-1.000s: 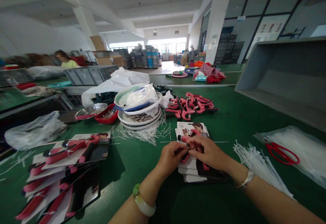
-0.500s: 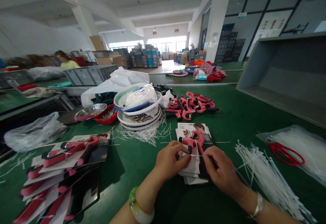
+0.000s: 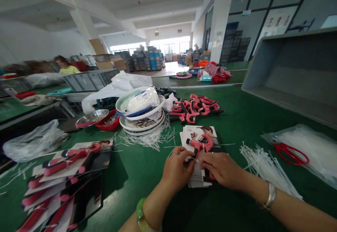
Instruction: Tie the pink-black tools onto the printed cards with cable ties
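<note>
A pink and black hand grip strengthener (image 3: 208, 142) lies on a stack of printed cards (image 3: 185, 135) in front of me. My left hand (image 3: 176, 170) is at its left side, thumb and fingertips pinched on a thin white cable tie (image 3: 195, 159). From the right, my right hand (image 3: 222, 170) closes its fingers on the same tie, close to my left fingertips, and covers the lower right of the strengthener. To the right lie a bundle of loose white cable ties (image 3: 265, 167) and red-handled scissors (image 3: 292, 153) on a plastic bag.
Carded strengtheners (image 3: 65, 163) are piled at the left. Loose strengtheners (image 3: 196, 105) lie behind the cards, beside stacked white bowls (image 3: 140, 130) holding springs. A grey crate (image 3: 292, 70) stands at the right. A person in yellow (image 3: 68, 68) is at the far left.
My right hand has moved left, and its fingertips are now nearer my left hand. The tie stretched between them has shortened. The view has shifted slightly.
</note>
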A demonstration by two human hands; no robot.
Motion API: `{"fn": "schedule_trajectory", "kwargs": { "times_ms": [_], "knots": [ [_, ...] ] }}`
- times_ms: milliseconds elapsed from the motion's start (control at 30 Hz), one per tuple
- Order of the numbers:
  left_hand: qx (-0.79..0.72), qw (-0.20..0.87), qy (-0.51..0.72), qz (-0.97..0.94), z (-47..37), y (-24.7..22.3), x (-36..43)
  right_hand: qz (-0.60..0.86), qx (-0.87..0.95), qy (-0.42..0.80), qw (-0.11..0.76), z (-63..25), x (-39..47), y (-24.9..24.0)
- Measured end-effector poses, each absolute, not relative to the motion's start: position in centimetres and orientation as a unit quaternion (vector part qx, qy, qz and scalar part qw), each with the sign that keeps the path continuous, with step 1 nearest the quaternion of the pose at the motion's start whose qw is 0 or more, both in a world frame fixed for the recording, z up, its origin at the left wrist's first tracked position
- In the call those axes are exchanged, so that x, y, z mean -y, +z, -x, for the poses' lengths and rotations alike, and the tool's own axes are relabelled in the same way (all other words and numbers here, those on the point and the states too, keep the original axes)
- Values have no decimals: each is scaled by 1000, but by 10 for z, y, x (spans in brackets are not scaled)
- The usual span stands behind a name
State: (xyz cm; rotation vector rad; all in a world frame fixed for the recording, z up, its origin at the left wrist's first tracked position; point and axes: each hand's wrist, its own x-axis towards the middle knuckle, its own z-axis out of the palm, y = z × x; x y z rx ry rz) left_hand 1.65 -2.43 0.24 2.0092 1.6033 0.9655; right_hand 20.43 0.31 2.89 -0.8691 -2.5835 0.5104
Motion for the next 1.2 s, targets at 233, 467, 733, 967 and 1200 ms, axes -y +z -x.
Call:
{"fn": "schedule_trajectory", "kwargs": {
  "times_ms": [233, 467, 733, 967, 1200],
  "knots": [
    [-508, 208, 314, -774, -11, 3, 19, 325, 905, 154, 227, -209, -1, 12],
    [-511, 203, 281, -786, -13, 7, 9, 314, 890, 208, 259, -206, -3, 15],
    [-547, 187, 271, -770, -12, 11, 13, 306, 824, 364, 309, -215, -3, 11],
    [-533, 157, 291, -779, -7, 1, 13, 290, 856, 347, 251, -222, -3, 24],
    [-511, -2, 208, -834, -12, -6, 21, 677, 700, -33, 226, -392, -58, 24]
  ]
}}
